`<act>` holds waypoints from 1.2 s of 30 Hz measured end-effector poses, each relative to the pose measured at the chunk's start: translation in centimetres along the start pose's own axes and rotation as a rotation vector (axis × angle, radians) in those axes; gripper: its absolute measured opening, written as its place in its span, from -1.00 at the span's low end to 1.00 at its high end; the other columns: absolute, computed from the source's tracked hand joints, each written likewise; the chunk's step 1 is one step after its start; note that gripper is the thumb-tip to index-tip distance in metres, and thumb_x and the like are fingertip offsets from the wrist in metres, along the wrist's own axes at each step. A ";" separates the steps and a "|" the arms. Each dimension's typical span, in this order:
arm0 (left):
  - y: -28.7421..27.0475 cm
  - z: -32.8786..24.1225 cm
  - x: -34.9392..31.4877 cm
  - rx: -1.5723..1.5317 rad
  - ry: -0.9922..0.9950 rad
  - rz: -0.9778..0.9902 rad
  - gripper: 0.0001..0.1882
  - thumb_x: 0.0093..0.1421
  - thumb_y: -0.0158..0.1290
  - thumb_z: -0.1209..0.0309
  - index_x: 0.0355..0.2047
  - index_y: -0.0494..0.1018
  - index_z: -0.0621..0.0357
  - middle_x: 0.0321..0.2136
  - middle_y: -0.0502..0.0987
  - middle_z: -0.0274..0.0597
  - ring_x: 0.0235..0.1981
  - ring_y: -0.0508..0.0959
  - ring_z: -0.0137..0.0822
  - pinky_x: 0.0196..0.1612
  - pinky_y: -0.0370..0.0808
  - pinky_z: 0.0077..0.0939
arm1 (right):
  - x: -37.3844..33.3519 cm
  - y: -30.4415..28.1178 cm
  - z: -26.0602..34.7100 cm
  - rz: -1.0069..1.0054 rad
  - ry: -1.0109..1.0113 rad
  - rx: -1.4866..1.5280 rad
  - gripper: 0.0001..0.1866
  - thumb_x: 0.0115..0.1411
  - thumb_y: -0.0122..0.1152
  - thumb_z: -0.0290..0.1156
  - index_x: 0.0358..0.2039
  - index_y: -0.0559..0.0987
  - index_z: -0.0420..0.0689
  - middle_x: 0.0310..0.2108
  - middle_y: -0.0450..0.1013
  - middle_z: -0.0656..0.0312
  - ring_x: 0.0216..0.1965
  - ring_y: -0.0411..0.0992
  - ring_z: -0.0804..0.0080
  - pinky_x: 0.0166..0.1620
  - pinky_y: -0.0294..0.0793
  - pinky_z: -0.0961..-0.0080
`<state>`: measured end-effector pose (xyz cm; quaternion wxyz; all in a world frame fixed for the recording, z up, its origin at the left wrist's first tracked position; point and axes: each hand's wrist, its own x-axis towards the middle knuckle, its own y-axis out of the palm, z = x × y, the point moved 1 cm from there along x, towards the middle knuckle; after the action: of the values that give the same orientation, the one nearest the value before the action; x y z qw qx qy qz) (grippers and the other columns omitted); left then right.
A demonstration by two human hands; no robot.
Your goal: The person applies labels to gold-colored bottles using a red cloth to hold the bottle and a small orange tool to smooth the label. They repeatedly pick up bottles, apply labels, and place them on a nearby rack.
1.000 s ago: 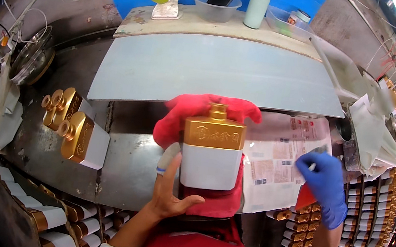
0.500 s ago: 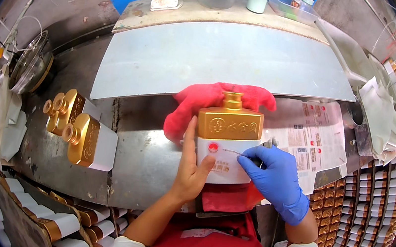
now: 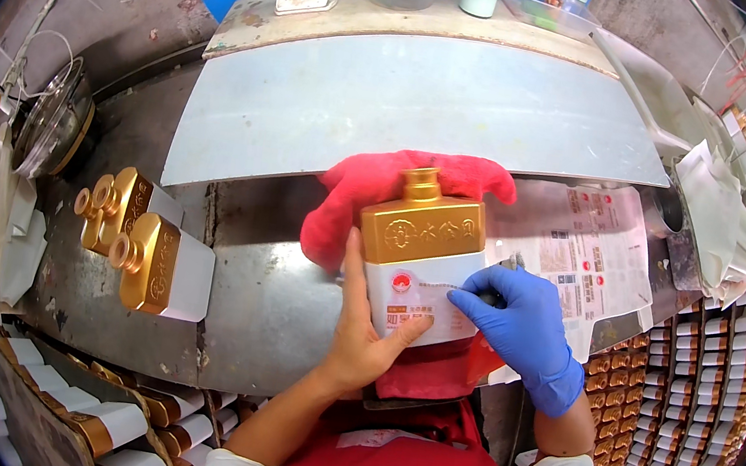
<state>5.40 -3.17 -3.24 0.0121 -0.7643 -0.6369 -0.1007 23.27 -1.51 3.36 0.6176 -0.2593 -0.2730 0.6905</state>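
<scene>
Table (image 3: 254, 349) of dark, worn metal spans the view, a pale grey panel (image 3: 411, 87) lying across its far part. Rows of gold-and-white bottles (image 3: 695, 398) fill the lower right. A printed sheet (image 3: 569, 249) lies right of a bunched red cloth (image 3: 332, 218); three similar bottles (image 3: 148, 260) sit together at left. In front of the cloth, slightly tilted, is the held bottle (image 3: 424, 240). The blue-gloved right hand (image 3: 521, 323) has its fingertips narrowed together at the bottle's front; whether they grip anything cannot be told. The bare left hand (image 3: 359, 340) holds the bottle's left side, thumb across the front. Raised characters mark the gold shoulder; smaller orange-brown print, partly hidden by the thumb, and a round red emblem (image 3: 400, 282) mark the white front.
</scene>
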 end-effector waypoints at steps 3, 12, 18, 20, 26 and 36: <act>-1.0 0.2 0.7 0.258 0.105 -0.066 -0.09 0.22 0.02 0.42 0.31 -0.40 0.38 0.30 -0.18 0.27 0.32 -0.08 -0.04 0.31 -0.11 -0.20 | 0.0 0.0 0.0 -0.006 -0.028 -0.013 -0.83 0.04 0.31 -0.29 -0.47 0.59 -0.12 -0.57 0.48 0.21 -0.55 0.47 0.35 -0.43 0.45 0.46; 0.8 -2.6 1.8 1.211 0.278 -0.076 -0.29 0.19 0.01 0.29 0.31 0.04 0.14 0.32 -0.15 0.22 0.31 -0.12 0.17 0.28 -0.18 0.01 | 0.2 0.2 -0.4 -0.084 -0.192 -0.088 -0.82 0.01 0.38 -0.38 -0.47 0.57 -0.18 -0.60 0.48 0.23 -0.61 0.40 0.50 -0.48 0.41 0.57; 1.1 -3.1 0.5 1.291 0.220 -0.062 -0.32 0.21 -0.02 0.27 0.31 0.05 0.11 0.32 -0.12 0.21 0.30 -0.09 0.19 0.23 -0.12 0.15 | 0.0 0.1 -0.9 -0.090 -0.214 -0.071 -0.84 0.05 0.33 -0.30 -0.49 0.56 -0.09 -0.57 0.48 0.19 -0.56 0.46 0.27 -0.47 0.44 0.43; 1.0 -3.1 1.2 1.280 0.236 -0.098 -0.33 0.22 -0.04 0.25 0.31 0.05 0.11 0.32 -0.11 0.20 0.29 -0.08 0.21 0.23 -0.11 0.16 | 0.2 0.0 -0.8 -0.089 -0.241 -0.081 -0.84 0.04 0.33 -0.31 -0.49 0.55 -0.09 -0.57 0.48 0.20 -0.56 0.45 0.27 -0.47 0.44 0.43; 2.2 -3.7 4.7 1.447 0.268 -0.204 -0.35 0.23 -0.06 0.23 0.30 0.07 0.09 0.30 -0.06 0.19 0.28 -0.05 0.23 0.21 -0.09 0.21 | 0.2 -0.1 -0.8 -0.073 -0.224 -0.055 -0.83 0.04 0.33 -0.30 -0.49 0.54 -0.10 -0.57 0.47 0.22 -0.55 0.45 0.27 -0.45 0.44 0.43; 2.1 -3.0 4.9 1.470 0.247 -0.346 -0.33 0.23 -0.05 0.11 0.29 0.10 0.07 0.27 0.02 0.19 0.25 0.01 0.23 0.14 0.00 0.29 | -0.3 0.0 -2.2 -0.083 0.141 0.168 -0.42 -0.03 0.42 -0.27 0.01 0.43 -0.09 -0.17 0.50 0.15 -0.34 0.51 0.40 -0.31 0.47 0.45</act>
<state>7.90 0.77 0.75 0.5725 -0.4323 -0.6448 0.2637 24.80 -1.72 1.75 0.6829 -0.2430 -0.1804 0.6649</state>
